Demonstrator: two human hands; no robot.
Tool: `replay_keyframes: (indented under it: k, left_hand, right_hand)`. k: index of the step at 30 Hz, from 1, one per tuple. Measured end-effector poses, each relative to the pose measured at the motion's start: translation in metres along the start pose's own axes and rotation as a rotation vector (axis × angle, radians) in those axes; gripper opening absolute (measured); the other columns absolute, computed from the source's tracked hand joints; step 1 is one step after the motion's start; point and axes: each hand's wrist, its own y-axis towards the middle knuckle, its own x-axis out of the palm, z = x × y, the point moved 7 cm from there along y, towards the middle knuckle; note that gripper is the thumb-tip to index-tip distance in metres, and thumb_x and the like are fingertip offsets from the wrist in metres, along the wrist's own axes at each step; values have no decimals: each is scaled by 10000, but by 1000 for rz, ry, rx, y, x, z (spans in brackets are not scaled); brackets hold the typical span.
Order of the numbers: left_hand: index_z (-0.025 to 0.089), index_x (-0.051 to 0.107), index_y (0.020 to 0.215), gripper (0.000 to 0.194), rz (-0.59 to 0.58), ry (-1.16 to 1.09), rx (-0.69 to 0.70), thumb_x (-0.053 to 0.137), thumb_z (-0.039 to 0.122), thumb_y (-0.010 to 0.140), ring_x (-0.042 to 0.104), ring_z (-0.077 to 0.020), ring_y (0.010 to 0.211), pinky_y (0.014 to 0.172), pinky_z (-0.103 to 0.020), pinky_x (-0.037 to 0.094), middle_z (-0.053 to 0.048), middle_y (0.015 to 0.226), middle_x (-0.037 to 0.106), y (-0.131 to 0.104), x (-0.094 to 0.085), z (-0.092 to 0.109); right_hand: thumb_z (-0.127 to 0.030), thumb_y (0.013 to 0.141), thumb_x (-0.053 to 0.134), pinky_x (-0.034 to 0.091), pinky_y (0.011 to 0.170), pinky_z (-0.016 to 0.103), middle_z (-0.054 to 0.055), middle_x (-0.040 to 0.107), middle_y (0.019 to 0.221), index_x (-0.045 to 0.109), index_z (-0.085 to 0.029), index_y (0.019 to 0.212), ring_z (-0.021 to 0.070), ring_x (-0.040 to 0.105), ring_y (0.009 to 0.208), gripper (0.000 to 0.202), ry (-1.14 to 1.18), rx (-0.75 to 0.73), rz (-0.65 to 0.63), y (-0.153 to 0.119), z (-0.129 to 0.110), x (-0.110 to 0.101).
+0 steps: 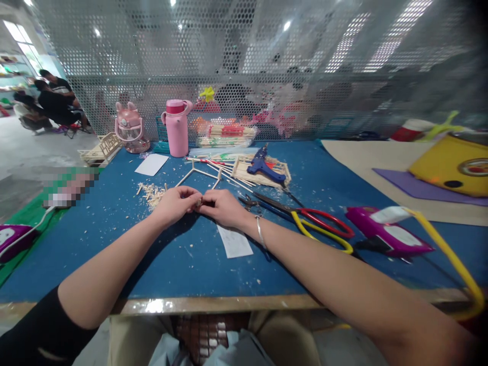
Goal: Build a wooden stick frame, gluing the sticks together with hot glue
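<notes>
My left hand (pixel 178 204) and my right hand (pixel 222 206) meet over the blue table, fingertips pinched together. They close on the near end of a frame of thin wooden sticks (pixel 206 174), whose far part shows beyond the fingers. The near joint is mostly covered by my fingers. A small heap of pale stick offcuts (pixel 151 195) lies beside my left hand. Under my right wrist is a white paper slip (pixel 234 241). Close to the right of that hand lie pliers (pixel 249 202) and scissors (pixel 320 223) with red and yellow handles.
A blue glue gun (pixel 265 170) rests on a flat stick panel (pixel 240 170), near loose sticks. Pink bottle (pixel 177 132) and clear pink cup (pixel 131 132) stand at the back, before perforated metal sheet. To the right are a purple power strip (pixel 392 234) and yellow pot (pixel 450 165).
</notes>
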Motion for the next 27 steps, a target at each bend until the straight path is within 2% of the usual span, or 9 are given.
replay_keyframes:
  k: [7, 13, 18, 20, 24, 27]
  left_hand:
    - [127, 565, 742, 235, -10, -45, -39, 595, 351, 673, 417, -59, 488, 496, -205, 349, 29, 588, 519, -2, 3, -1]
    - [127, 569, 749, 258, 41, -106, -136, 560, 385, 747, 472, -68, 513, 523, -203, 411, 21, 585, 516, -1, -1, -11]
    - [128, 568, 792, 266, 105, -215, -243, 497, 383, 811, 486, -71, 491, 531, -218, 439, 20, 564, 500, -2, -5, -16]
    - [133, 580, 769, 265, 92, -206, -219, 527, 392, 786, 487, -70, 498, 528, -216, 426, 16, 572, 512, -3, -6, -14]
    - [127, 604, 664, 250, 5, -91, -86, 605, 373, 708, 449, -62, 498, 522, -215, 380, -5, 596, 555, -4, -6, -8]
    - [130, 618, 658, 256, -34, -42, -53, 610, 382, 694, 424, -65, 489, 507, -223, 353, -8, 593, 561, -4, -5, -9]
  right_hand:
    - [-286, 799, 576, 344, 606, 196, 0, 599, 664, 701, -167, 761, 93, 520, 638, 176, 32, 23, -6, 1, -1, 1]
    - [-232, 804, 564, 323, 588, 199, 3, 583, 653, 682, -147, 715, 89, 494, 618, 171, -13, 18, -9, 2, -3, 0]
    - [-273, 806, 563, 285, 550, 205, -8, 541, 603, 653, -143, 637, 83, 453, 581, 231, -54, 33, -21, 3, -4, 0]
    - [-271, 803, 566, 284, 549, 204, -10, 539, 599, 656, -144, 639, 81, 453, 578, 226, -51, 35, -21, 2, -3, 0]
    - [-260, 812, 552, 308, 567, 197, -5, 579, 633, 692, -161, 732, 82, 489, 590, 189, -4, 26, -15, 2, -2, 1]
    - [-261, 811, 552, 320, 575, 195, -5, 594, 643, 699, -171, 743, 81, 494, 588, 185, 6, 27, -14, 2, -1, 1]
